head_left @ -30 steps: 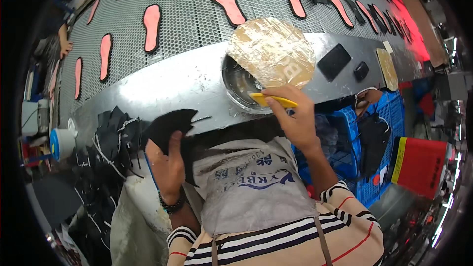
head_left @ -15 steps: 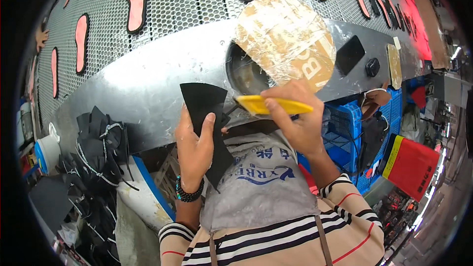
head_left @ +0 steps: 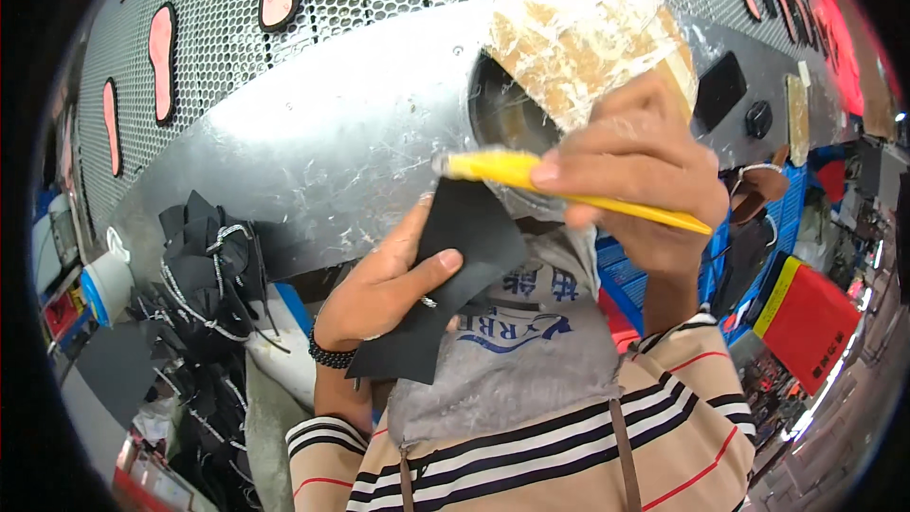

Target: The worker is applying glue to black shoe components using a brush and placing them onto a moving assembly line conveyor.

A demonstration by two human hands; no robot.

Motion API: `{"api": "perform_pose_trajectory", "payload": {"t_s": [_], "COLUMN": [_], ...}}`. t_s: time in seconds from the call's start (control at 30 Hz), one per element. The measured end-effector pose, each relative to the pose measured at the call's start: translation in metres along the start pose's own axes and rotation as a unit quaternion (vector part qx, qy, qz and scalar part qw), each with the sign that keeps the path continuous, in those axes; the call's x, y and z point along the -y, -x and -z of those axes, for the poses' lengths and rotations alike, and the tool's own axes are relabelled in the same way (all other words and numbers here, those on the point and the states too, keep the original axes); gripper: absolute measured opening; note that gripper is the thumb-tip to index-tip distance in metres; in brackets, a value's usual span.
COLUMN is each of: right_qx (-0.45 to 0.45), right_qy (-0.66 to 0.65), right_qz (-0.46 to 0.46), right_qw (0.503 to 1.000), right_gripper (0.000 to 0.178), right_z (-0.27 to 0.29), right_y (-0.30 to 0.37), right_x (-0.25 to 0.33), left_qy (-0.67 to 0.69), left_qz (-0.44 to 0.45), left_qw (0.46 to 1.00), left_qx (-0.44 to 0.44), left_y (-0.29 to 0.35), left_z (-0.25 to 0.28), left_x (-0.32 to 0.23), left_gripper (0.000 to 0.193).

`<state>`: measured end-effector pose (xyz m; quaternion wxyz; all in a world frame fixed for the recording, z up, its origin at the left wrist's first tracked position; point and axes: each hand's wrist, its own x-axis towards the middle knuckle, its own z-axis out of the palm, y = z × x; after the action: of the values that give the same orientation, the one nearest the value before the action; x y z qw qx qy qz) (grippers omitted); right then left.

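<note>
A curved piece of thin black sheet (head_left: 479, 242) is pinched between the thumb and fingers of my left hand (head_left: 384, 289), tilted over my lap. My right hand (head_left: 645, 171) grips a yellow-handled brush (head_left: 507, 169), held nearly level. Its pale, blurred tip lies over the upper edge of the black piece; whether it touches cannot be made out. Behind my right hand is a round pot (head_left: 512, 109), partly covered by a taped cardboard disc (head_left: 569, 28).
Pink, black-edged insole shapes (head_left: 163, 62) lie on the metal mesh beyond the steel ledge (head_left: 313, 133). Black pieces tied with cord (head_left: 204, 251) hang at left, near a white container (head_left: 109, 280). A phone (head_left: 720, 90) and blue crates (head_left: 626, 275) are at right.
The black piece has turned in my left hand, its upper end swinging right. The brush has come over that edge, and my right hand has moved up and right. The whole view has shifted.
</note>
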<state>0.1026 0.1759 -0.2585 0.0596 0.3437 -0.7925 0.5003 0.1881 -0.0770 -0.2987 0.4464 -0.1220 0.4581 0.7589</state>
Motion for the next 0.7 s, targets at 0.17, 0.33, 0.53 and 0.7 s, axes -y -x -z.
{"api": "perform_pose_trajectory", "payload": {"t_s": [0.17, 0.33, 0.53, 0.7], "right_qx": [0.085, 0.145, 0.141, 0.113], "right_qy": [0.030, -0.017, 0.022, 0.009], "right_qz": [0.009, 0.012, 0.005, -0.042], "right_qw": [0.996, 0.989, 0.990, 0.993], "right_gripper": [0.035, 0.031, 0.026, 0.019], "right_z": [0.009, 0.026, 0.024, 0.026], "right_y": [0.011, 0.008, 0.014, 0.027], "right_x": [0.003, 0.019, 0.036, 0.040], "left_qy": [-0.127, -0.045, -0.004, 0.079], "left_qz": [0.030, 0.002, -0.062, -0.156], "left_qw": [0.991, 0.999, 0.998, 0.979], "left_qx": [-0.004, -0.006, -0.013, -0.108], "left_y": [0.003, 0.009, 0.012, 0.013], "left_z": [0.005, -0.015, -0.013, -0.012], "left_x": [-0.003, -0.004, 0.010, 0.032], "left_gripper": [0.068, 0.067, 0.061, 0.053]}}
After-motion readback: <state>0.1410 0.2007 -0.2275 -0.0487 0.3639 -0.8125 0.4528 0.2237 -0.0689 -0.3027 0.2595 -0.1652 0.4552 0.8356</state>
